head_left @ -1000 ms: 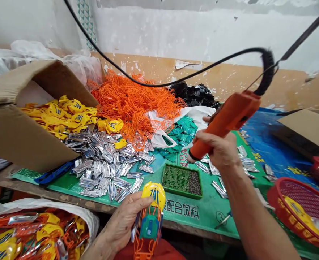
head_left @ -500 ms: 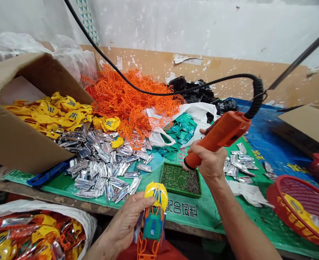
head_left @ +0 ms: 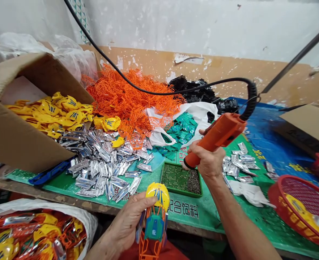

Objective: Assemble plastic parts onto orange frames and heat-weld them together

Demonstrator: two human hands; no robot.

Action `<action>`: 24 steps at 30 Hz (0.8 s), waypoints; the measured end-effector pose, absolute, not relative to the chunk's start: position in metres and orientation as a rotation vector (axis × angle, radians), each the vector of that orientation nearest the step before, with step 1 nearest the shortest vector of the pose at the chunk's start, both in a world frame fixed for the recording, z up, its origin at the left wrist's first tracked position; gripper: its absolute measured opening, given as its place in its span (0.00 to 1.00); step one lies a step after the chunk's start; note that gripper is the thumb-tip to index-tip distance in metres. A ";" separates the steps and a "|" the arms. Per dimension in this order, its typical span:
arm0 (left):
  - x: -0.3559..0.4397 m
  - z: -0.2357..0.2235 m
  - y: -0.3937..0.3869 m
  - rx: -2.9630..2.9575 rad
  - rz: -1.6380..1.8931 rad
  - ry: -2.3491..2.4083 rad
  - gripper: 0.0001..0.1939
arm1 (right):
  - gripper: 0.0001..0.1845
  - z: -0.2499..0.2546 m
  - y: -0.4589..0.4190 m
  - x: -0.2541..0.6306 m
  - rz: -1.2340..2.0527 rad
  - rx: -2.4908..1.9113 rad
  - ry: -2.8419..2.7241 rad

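Observation:
My left hand [head_left: 129,224] grips a partly built plastic toy car [head_left: 156,220] near the bottom of the view. The car has a yellow shell on top, an orange lattice frame, a teal part and a silver strip. My right hand [head_left: 208,161] is closed around an orange electric screwdriver [head_left: 219,135], whose tip points down and left, just above a green tray of small dark screws [head_left: 181,179]. A coiled black cord [head_left: 252,97] rises from the screwdriver's rear end. The tool's tip is hidden behind my fingers.
A cardboard box of yellow shells [head_left: 51,113] stands at the left, beside heaped orange frames [head_left: 129,101], silver parts [head_left: 102,162] and teal parts [head_left: 179,133] on a green mat [head_left: 203,213]. A red basket [head_left: 300,209] sits at the right, and a filled white sack [head_left: 37,231] lies lower left.
Since the oldest frame, my right hand and the screwdriver have dropped lower and moved left, closer to the tray. The toy car has shifted slightly right. The last half second shows little movement.

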State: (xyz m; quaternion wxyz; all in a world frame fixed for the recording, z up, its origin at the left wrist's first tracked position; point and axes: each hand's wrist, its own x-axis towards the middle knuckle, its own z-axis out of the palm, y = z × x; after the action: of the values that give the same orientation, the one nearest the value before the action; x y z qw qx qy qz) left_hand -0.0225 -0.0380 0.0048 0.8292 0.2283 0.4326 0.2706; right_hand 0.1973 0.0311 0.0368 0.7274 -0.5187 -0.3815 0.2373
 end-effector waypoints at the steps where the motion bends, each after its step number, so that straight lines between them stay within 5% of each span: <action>1: -0.022 0.004 -0.038 0.481 0.575 0.915 0.15 | 0.11 0.036 0.031 0.197 0.522 -1.143 -0.840; 24: -0.018 0.003 -0.038 0.465 0.610 0.935 0.14 | 0.10 0.051 0.025 0.197 0.542 -1.057 -0.828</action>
State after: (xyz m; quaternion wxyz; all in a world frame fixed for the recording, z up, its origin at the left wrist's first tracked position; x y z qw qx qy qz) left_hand -0.0180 -0.0382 0.0029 0.8227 0.2187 0.4394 0.2868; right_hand 0.1971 0.0253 0.0511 0.7492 -0.4835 -0.3788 0.2479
